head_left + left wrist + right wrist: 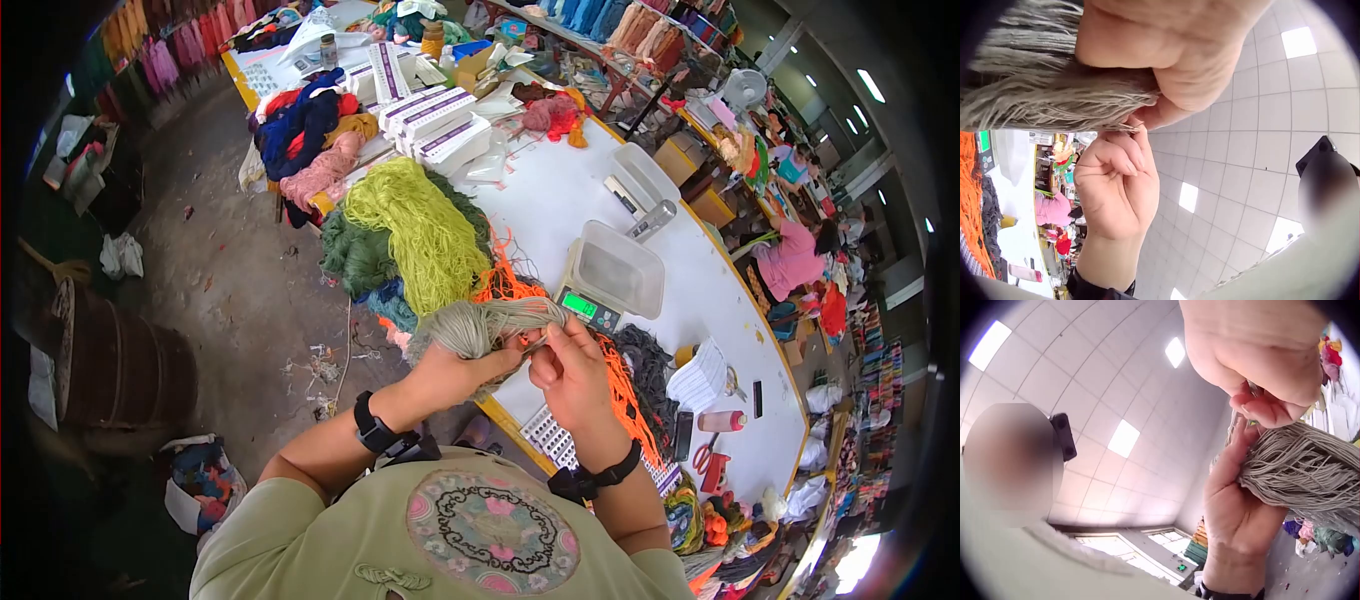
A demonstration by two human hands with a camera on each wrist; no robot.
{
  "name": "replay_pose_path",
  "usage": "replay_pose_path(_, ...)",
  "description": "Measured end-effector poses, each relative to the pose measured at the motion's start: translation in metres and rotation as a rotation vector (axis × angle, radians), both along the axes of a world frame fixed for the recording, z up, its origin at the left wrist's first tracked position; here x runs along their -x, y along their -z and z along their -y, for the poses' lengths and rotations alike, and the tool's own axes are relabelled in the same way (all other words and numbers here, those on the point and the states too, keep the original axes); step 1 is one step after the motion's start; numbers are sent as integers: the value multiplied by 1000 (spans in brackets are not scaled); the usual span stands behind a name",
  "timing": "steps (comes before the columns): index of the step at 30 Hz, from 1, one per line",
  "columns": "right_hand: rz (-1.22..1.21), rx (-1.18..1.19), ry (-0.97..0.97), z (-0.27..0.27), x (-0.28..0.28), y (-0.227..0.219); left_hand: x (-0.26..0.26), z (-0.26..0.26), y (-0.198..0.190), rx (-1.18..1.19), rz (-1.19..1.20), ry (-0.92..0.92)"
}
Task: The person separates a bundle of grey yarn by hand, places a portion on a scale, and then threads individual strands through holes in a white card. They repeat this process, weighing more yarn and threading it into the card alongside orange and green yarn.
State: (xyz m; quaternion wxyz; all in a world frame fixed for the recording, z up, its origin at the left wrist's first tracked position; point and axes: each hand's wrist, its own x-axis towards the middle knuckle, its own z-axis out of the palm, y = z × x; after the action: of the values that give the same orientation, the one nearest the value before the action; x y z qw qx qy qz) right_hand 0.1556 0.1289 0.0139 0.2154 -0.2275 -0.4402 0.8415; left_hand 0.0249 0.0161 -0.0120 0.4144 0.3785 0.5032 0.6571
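A hank of grey-beige yarn (470,328) is held up in front of the chest, over the table's near edge. My left hand (462,368) grips it, fingers and thumb wrapped round the bundle. At the hank's right end, my right hand (572,372) pinches some strands between thumb and fingertips. In the left wrist view the right hand (1116,187) has its fingers curled, tips right at the strands. From the right wrist, the yarn (1304,465) spreads out of the left palm (1241,515), close below the right fingertips (1260,412).
Beyond the hands lie a lime-green yarn hank (415,225) and orange strands (625,390). A scale with a lit green display (580,305) carries a clear plastic tub (615,265). White boxes (435,120) stack at the back. Red scissors (706,458) lie right. A rusty barrel (125,360) stands left.
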Motion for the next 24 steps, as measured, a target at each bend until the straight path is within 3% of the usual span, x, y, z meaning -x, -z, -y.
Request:
replay_pose_path(1, -2, -1, 1, -4, -4, 1, 0, -2, 9, -47, 65, -38)
replay_pose_path(3, 45, 88, -266, -11, -13, 5, 1, -2, 7, -96, 131, -74)
replay_pose_path(5, 97, 119, -325, -10, -16, 1, 3, -2, -9, -93, 646, -58)
replay_pose_path(7, 104, -114, -439, -18, -25, 11, 11, 0, -10, -100, 615, -18)
replay_pose_path(8, 105, -112, -429, -25, -31, 10, 17, 4, -10, -18, 681, 205)
replay_pose_path(9, 82, -54, -277, -36, -38, 8, 22, 8, -10, 67, 744, 431)
replay_pose_path(10, 61, 3, -126, -47, -47, 7, 23, 16, -17, 209, 653, 444)
replay_pose_path(12, 85, 35, 1, -73, -72, 12, 41, 40, -5, 99, 612, 521)
replay_pose_path(14, 247, 27, 104, -102, -112, 36, 78, 70, 5, -14, 458, 232)
replay_pose_path(15, 309, 70, 165, -118, -136, 54, 89, 87, 10, 35, 546, -164)
replay_pose_path(18, 523, 191, 436, -154, -206, 91, 139, 110, -12, -297, 893, -320)
replay_pose_path(22, 646, 196, 594, -195, -293, 117, 189, 143, -15, -271, 869, -382)
replay_pose_path(24, 856, 73, 612, -215, -325, 122, 217, 157, -9, -252, 865, -402)
